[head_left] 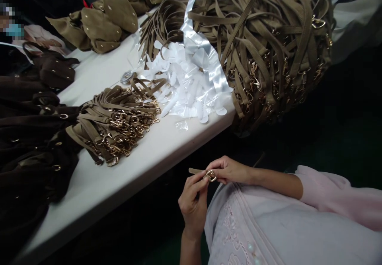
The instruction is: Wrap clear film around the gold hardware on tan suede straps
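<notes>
Both my hands hold one short olive-brown strap [194, 171] with a gold buckle [211, 175], below the table's front edge and above my lap. My left hand [192, 203] pinches the strap from below with its fingers closed. My right hand [228, 170] grips the buckle end, fingers curled round it. I wear a pale pink garment [268, 225].
A white table [167, 141] carries a bundle of short buckled straps [115, 123], a heap of white plastic wrappers [191, 82] and a large pile of long olive straps [268, 46]. Dark brown bags [32, 137] lie at the left, olive bags [104, 18] at the back. Another person sits far left.
</notes>
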Tool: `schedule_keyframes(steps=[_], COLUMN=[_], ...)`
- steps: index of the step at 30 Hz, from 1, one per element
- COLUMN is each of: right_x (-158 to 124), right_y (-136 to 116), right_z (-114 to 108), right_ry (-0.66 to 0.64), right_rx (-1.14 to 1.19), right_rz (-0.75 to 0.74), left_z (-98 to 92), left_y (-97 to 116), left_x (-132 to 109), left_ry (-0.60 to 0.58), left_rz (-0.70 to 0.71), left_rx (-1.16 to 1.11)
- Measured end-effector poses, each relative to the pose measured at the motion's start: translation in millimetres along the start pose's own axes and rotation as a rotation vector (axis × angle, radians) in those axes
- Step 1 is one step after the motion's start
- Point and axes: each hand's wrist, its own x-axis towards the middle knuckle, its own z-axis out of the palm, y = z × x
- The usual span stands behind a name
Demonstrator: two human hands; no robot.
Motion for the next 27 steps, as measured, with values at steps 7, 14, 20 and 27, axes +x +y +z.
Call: schedule_keyframes(steps=[7,14,20,27], right_x=[-5.1,-14.3,-15.9,-16.2], right_y=[1.9,4.2,7.9,11.1], right_z=[-10.2,-10.4,-9.7,-17.3], right_ry=[0.017,-0.064,-0.175,-0.235], right_rx=[-0.001,0.060,0.252,0.310], right_rz=[0.035,0.090,0.084,0.090], left_z=[0.0,1.8,3.5,2.2], left_y=[5.5,4.1,4.3,3.5], left_x=[-3.0,-10.2,-14.0,-9.8], left_ry=[0.107,0.089,0.067,0.189], left_rz=[-0.266,-0.333,-0.326,-0.446], left_rx=[-0.279,-0.162,-0.034,-0.256])
